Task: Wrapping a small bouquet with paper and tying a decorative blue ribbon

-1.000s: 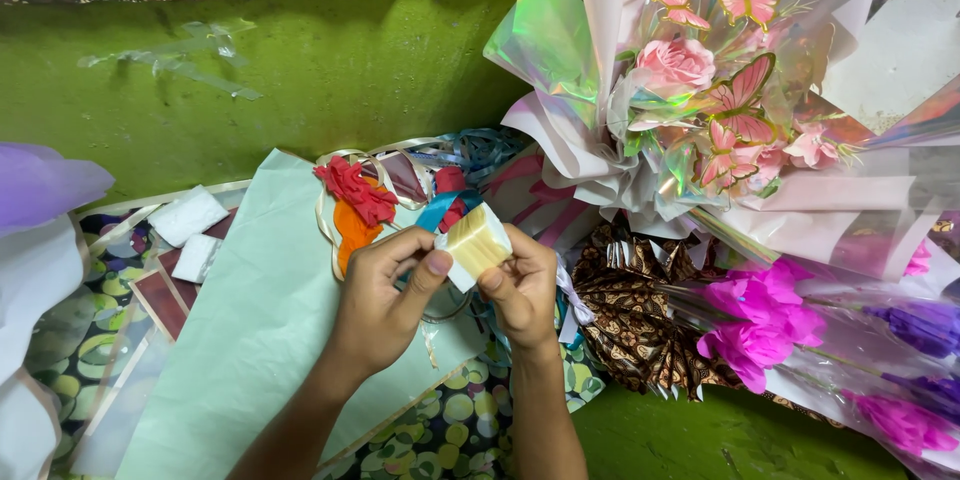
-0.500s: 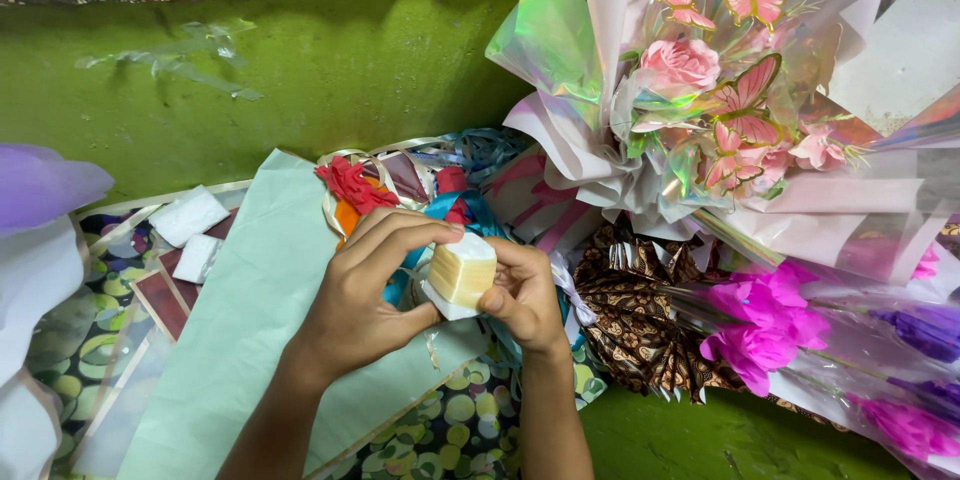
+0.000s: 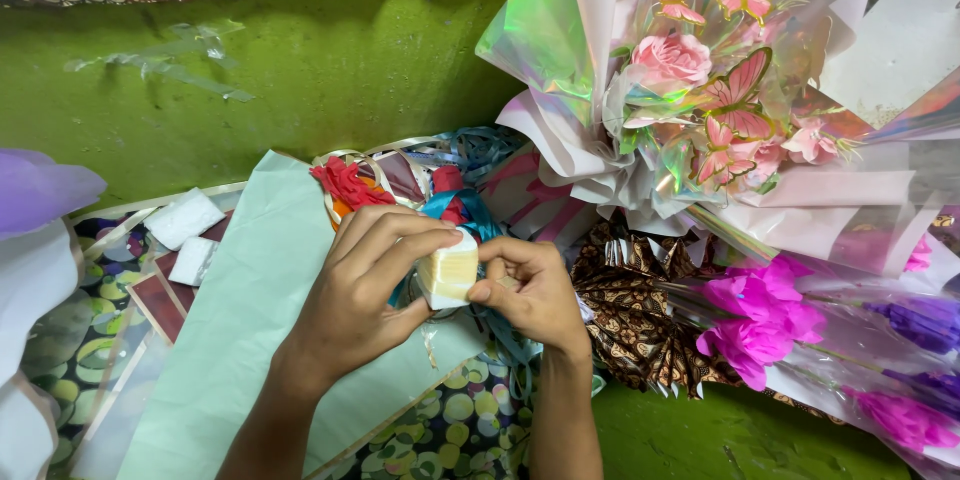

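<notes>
- Left hand (image 3: 365,295): fingers curled over a small pale-yellow block (image 3: 448,273), thumb and forefinger pinching its top and near edge. The block sits at centre of the scene, held just above the ribbon heap (image 3: 440,185) and not resting on anything.
- Right hand (image 3: 530,290): closed loosely, fingertips pressed against the right face of the block; whether it also pinches a strip or tape end there cannot be told.
- Risk, grip: the block is small and held only at its edges between two hands. A slip would likely drop it into the tangled ribbons, where it could be hard to find.
- Risk, snagging: a teal ribbon (image 3: 455,208) runs just behind and under the fingers. Pulling the hands apart could catch it and drag the heap.
- Risk, sheet: the pale green paper sheet (image 3: 235,330) lies under the left wrist. Leaning on it could crease or shift it.
- Risk, bouquet: the wrapped bouquet of pink roses and paper butterflies (image 3: 700,90) lies just to the right and farther off. A wide elbow move could crush its iridescent wrap.
- Risk, neighbours: the magenta flowers (image 3: 755,325) and brown patterned wrap (image 3: 630,310) lie close to the right wrist and are easily nudged.
- Two white foam pieces (image 3: 185,230) sit well to the left, out of reach of harm.
</notes>
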